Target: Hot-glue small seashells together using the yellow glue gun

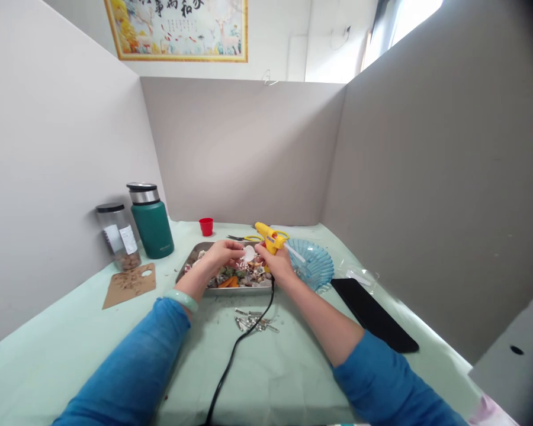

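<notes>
Above a metal tray (244,291) of shells and small stones, my left hand (222,254) pinches a small, round white piece (249,254), perhaps a shell. My right hand (279,263) is wrapped round a yellow hot glue gun (270,236), whose nozzle end points up and to the left. Its fingertips come close to the white piece; whether they touch it I cannot tell. From the glue gun's handle a black cord (235,349) runs down to the table's front edge. Several small metal clips or pins (254,321) lie in front of the tray.
Behind the tray are yellow-handled scissors (251,238) and a red cup (206,227). To the right lie a blue scalloped plate (317,263), clear plastic (359,275) and a black slab (375,313). A green flask (151,228), a jar (119,236) and brown card (128,287) are left.
</notes>
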Available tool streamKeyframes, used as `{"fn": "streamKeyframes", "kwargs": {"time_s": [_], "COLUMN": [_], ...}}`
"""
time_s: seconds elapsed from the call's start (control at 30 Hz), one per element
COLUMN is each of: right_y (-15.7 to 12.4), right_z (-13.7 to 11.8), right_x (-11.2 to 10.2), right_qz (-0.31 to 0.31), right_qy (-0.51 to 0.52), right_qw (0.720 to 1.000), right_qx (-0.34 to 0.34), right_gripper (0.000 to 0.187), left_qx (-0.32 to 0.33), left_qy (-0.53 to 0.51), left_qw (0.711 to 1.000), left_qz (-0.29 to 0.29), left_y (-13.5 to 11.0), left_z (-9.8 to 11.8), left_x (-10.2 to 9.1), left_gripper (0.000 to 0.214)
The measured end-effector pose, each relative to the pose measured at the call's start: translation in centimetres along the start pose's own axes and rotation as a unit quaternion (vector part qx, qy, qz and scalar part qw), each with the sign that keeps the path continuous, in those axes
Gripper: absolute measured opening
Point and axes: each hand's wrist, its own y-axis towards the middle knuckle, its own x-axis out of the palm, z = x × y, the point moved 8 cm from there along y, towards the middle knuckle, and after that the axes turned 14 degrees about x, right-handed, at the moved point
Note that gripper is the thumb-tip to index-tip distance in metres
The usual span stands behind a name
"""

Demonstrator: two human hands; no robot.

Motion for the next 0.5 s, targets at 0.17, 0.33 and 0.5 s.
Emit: {"fn": "streamKeyframes", "kwargs": {"time_s": [0.17,0.33,0.5], "right_y": [0.3,0.7,1.3], "right_z": [0.4,0.8,1.5], "right_x": [0.2,0.0,-0.1], "right_qz": [-0.016,0.015,0.026], "right_qy": [-0.007,-0.043,-0.106], "right_qw": [1.000,0.999,0.994], "right_qx": [0.002,0.006,0.015], "right_gripper": [0.028,0.021,0.019], "left_qx": [-0.022,-0.019,-0.020], "left_qy": [-0.050,-0.004,0.041], "left_qw": [0.998,1.000,0.999], "left_qz": [0.013,0.015,-0.008], "left_y": [-0.7,-0.6,-0.4], "left_z": [0.2,0.5,0.4], "left_x": [0.8,0.5,0.3], "left_gripper": [0.033,0.030,0.023]}}
